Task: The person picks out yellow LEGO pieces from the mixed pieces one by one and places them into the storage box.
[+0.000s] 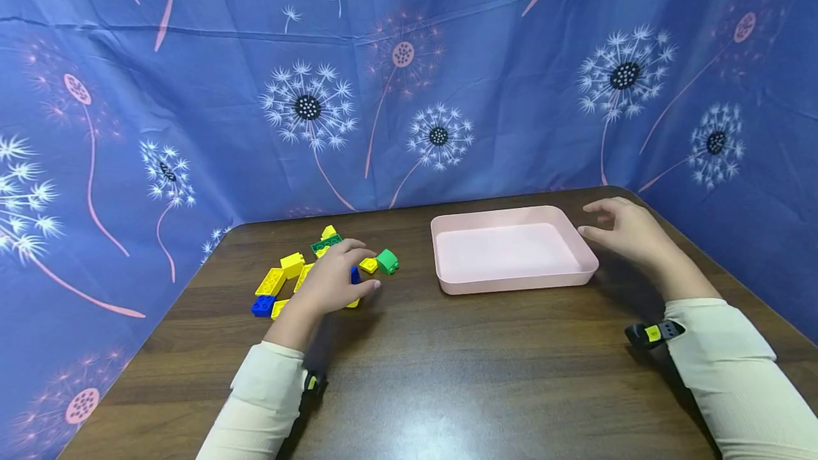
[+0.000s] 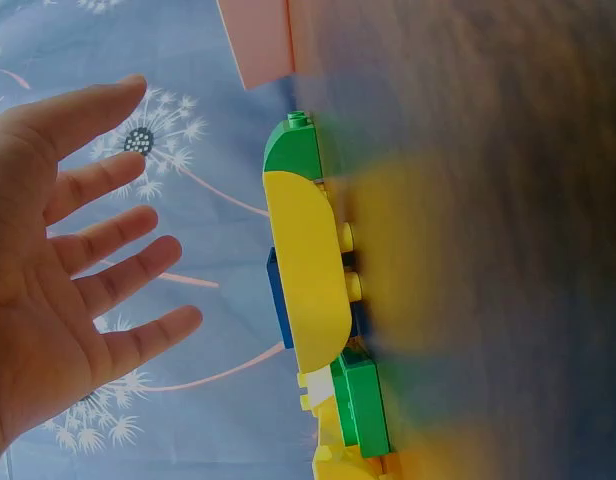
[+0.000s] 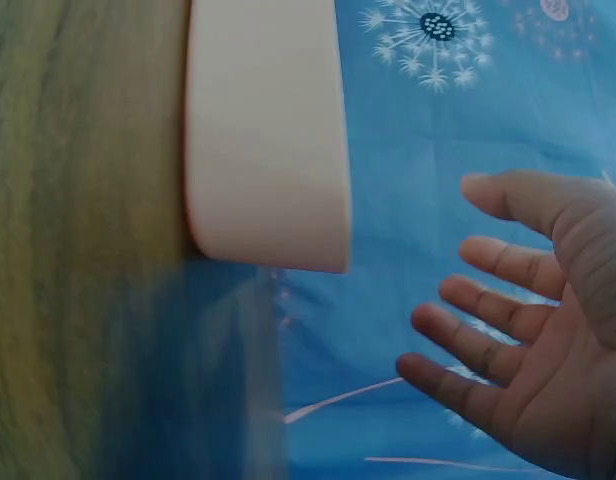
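Observation:
My left hand [image 1: 335, 277] hovers over a loose group of toy building bricks on the left of the table, fingers spread and holding nothing. Among them are a yellow brick [image 1: 271, 282], a blue brick [image 1: 263, 306] and a green brick [image 1: 387, 261] with a curved top. Seen from the left wrist, a rounded yellow brick [image 2: 310, 270] lies in front of the palm, apart from it. Part of the group is hidden beneath the hand. My right hand [image 1: 623, 229], also holding nothing, is raised just right of a shallow pink tray [image 1: 511, 282], without touching it.
The bricks and tray share a dark wooden table [image 1: 447, 360]. A blue cloth [image 1: 498, 55] with a dandelion print hangs behind the table and along both sides. Black straps with a yellow mark, one a wrist camera mount [image 1: 655, 333], sit at the cuffs.

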A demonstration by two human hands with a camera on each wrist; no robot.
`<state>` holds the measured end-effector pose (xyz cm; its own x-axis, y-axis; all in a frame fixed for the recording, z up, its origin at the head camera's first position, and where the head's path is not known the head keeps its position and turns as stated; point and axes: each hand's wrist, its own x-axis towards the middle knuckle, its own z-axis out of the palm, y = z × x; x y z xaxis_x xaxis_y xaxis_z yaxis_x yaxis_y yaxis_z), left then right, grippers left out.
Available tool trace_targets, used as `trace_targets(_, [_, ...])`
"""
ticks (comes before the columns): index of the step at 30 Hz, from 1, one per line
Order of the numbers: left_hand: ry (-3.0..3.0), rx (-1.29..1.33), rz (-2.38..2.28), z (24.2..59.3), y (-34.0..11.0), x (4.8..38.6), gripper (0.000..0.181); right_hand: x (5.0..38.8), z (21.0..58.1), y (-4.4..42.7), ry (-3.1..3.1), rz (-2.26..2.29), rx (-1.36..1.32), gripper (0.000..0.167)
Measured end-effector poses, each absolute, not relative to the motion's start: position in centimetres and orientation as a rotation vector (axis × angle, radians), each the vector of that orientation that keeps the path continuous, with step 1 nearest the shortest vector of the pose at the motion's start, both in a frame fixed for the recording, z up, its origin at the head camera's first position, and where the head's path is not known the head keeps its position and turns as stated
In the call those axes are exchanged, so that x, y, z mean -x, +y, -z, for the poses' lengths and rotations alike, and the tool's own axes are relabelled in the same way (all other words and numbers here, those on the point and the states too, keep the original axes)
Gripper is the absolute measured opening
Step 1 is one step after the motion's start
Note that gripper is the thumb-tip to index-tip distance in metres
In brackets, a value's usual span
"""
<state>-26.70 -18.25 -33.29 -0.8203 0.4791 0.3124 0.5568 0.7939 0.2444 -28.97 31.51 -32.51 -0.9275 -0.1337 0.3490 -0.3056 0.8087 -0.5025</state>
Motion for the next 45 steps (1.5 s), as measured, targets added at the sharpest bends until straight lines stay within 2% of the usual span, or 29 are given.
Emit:
trace_targets(13, [-2.756,0.787,0.561,33.2,-18.3,26.4,0.052,31.0,34.8,31.9,-2.906,-1.327,-0.185,0.064])
trace_targets(27, [-2.761,0.784,0.57,32.9,-18.2,26.5,0.054,31.9,36.3,32.9,-2.834,-1.804,-0.024,0.069])
trace_targets(40, [-2.789,0.767,0.607,32.9,-18.5,26.4,0.054,31.9,37.2,33.5,-2.698,-2.023,-0.032,0.061])
trace_targets(42, [-2.796,0.765,0.632,32.7,-18.6,26.3,0.054,31.8,37.3,33.5,-2.656,-2.091,-0.025,0.053])
trace_targets(45, [-2.803,0.752,0.68,32.3,-18.8,26.2,0.053,31.7,37.4,33.8,-2.6,-2.188,-0.023,0.028])
